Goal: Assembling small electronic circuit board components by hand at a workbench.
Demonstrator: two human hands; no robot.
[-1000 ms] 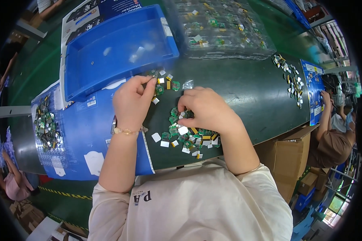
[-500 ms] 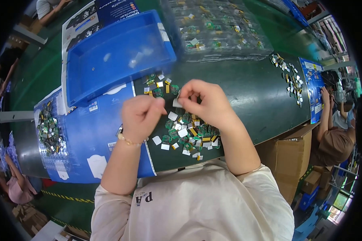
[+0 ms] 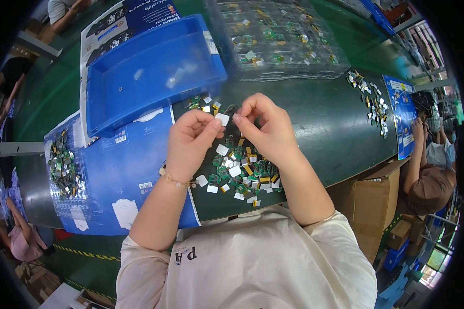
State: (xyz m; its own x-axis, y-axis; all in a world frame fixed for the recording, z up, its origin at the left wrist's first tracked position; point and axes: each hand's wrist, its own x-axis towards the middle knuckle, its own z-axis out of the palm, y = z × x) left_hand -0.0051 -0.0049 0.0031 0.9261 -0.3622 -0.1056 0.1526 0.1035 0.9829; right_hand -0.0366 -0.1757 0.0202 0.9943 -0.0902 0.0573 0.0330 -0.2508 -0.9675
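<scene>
My left hand (image 3: 191, 141) and my right hand (image 3: 267, 129) are raised together above a dark work surface (image 3: 319, 129). Between their fingertips they pinch one small white square piece (image 3: 222, 119). Directly under the hands lies a pile of small green circuit boards and white pieces (image 3: 242, 172). A few more small green and yellow parts (image 3: 203, 103) lie just beyond the hands, near the blue bin.
An open blue plastic bin (image 3: 149, 72) stands at the back left on a flattened blue carton (image 3: 113, 180). Clear trays of small parts (image 3: 278, 38) sit at the back. More small parts lie at the far left (image 3: 62, 165) and right (image 3: 368, 100). Another person (image 3: 430, 170) works at the right.
Both hands have lifted off the pile and come together, now pinching a white piece between them. The view has shifted slightly.
</scene>
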